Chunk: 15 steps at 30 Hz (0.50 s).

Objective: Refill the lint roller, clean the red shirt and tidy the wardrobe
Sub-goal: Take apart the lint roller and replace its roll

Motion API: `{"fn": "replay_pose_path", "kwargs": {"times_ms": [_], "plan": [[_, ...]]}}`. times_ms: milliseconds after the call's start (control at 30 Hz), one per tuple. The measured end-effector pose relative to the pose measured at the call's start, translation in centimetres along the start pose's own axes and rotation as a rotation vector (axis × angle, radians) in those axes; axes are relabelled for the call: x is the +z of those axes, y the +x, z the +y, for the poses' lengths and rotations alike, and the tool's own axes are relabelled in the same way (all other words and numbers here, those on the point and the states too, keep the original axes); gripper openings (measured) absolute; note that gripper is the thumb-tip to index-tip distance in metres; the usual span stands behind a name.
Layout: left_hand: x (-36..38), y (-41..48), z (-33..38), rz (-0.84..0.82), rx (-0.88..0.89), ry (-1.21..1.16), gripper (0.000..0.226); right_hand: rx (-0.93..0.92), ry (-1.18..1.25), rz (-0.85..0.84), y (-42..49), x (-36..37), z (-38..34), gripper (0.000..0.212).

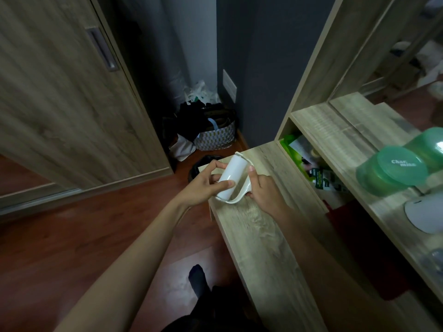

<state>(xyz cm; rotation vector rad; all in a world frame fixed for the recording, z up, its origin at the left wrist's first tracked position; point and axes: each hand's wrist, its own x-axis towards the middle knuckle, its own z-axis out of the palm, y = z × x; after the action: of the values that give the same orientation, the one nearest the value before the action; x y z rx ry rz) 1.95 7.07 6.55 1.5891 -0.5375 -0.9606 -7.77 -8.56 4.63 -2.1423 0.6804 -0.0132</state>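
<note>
Together, left hand point(205, 182) and right hand point(264, 190) grip roller point(233, 170).

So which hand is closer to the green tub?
Right. The right hand, on the roller handle, sits left of the green tub; the left hand, on the roll, is farther left.

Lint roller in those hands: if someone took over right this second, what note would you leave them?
Left hand grips the white roll.
Right hand holds the lint roller frame, above the wooden counter.
The roll sits in the frame; I cannot tell whether it is locked in.
Red fabric, probably the shirt, lies below the shelf on the right.
Left to do: finish the refill, clean the shirt, tidy up.
</note>
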Motion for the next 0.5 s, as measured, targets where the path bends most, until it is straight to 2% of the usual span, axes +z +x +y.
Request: {"fn": "replay_pose_path", "kwargs": {"times_ms": [67,233,500], "plan": [[-0.1,0.0,0.0,-0.005,-0.002,-0.017,0.029,-0.041,-0.079,0.027,-0.3,0.1,-0.1,0.060],[-0.1,0.0,-0.2,0.032,0.004,-0.067,0.034,-0.026,-0.040,0.118,-0.6,-0.3,-0.1,0.069],[-0.7,-0.1,0.2,-0.047,0.026,-0.074,0.042,-0.117,-0.100,0.181,-1.8,-0.1,-0.4,0.066]]}}
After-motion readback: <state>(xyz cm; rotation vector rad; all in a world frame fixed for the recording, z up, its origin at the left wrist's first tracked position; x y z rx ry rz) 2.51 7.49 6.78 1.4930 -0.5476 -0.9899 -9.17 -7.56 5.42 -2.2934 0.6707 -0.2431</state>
